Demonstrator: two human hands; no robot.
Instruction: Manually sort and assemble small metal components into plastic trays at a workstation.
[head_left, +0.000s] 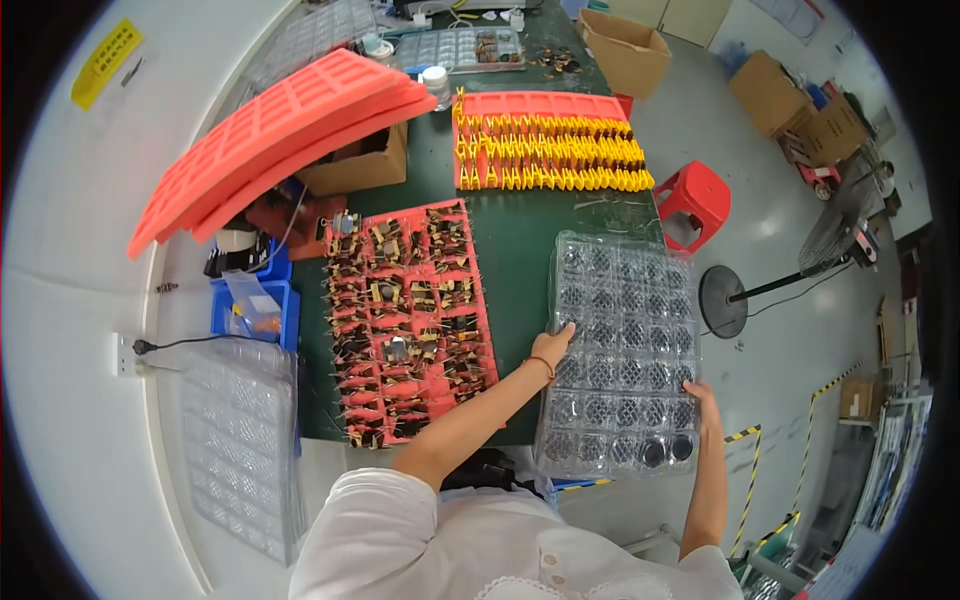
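Observation:
Between my hands is a stack of clear plastic blister trays point(622, 330) with rows of square pockets, at the table's right front edge. My left hand point(552, 347) grips its left side, thumb on top. On the opposite side my right hand point(704, 402) holds the edge, fingers partly hidden beneath. Two dark round pieces point(668, 450) show in the near right pockets. Left of the trays lies a red grid board point(437, 386) crowded with small dark and brass-coloured parts with pins. Farther back, yellow clips point(555, 152) stand in rows on another red board point(540, 103).
Red grid boards point(290, 140) lean over a cardboard box point(365, 165) at the left. Blue bins point(287, 312) and more clear trays point(238, 440) sit by the wall. A red stool point(697, 195) and a standing fan point(838, 235) are on the right.

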